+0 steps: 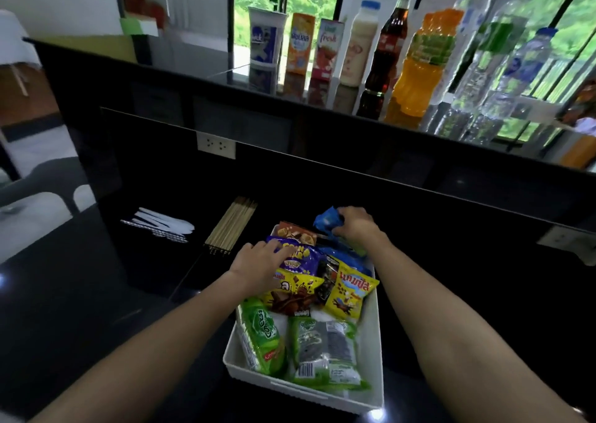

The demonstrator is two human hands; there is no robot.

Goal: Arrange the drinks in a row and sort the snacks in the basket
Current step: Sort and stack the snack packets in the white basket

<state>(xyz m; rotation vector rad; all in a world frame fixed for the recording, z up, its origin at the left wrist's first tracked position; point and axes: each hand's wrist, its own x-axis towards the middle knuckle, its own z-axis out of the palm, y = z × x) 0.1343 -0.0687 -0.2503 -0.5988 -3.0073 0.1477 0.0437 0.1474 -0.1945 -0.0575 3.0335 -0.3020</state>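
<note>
Both forearms reach forward over the white basket [375, 351], which sits on the dark bench [80, 326] just in front of me.

My left hand [258, 263] lies palm down, fingers spread and nearly flat, on the purple snack bag [298, 258] near the basket's far left. It presses on the bag; I see no fingers curled round it.

My right hand [356, 227] is at the basket's far right corner, wrist bent down, fingers closed round a crumpled blue packet [327, 222] that sticks up left of the knuckles.

Basket contents, far to near: an orange-brown box [295, 233] at the back edge, the purple bag, a yellow bag with chocolate print [295, 293], a second yellow bag [351, 293] to its right, a dark packet [327, 279] between them. Nearest me are two green packs, one on the left [263, 338] and one with a grey panel [325, 348].

On the raised shelf [193, 77] behind the bench the drinks stand in a row: white cup [266, 38], orange carton [300, 43], red carton [326, 48], milk bottle [358, 43], cola bottle [388, 45], orange drink bottle [425, 64], then clear water bottles [496, 54], blurred.

Left of the basket lie wooden chopsticks [230, 225] and white plastic cutlery [163, 225].
</note>
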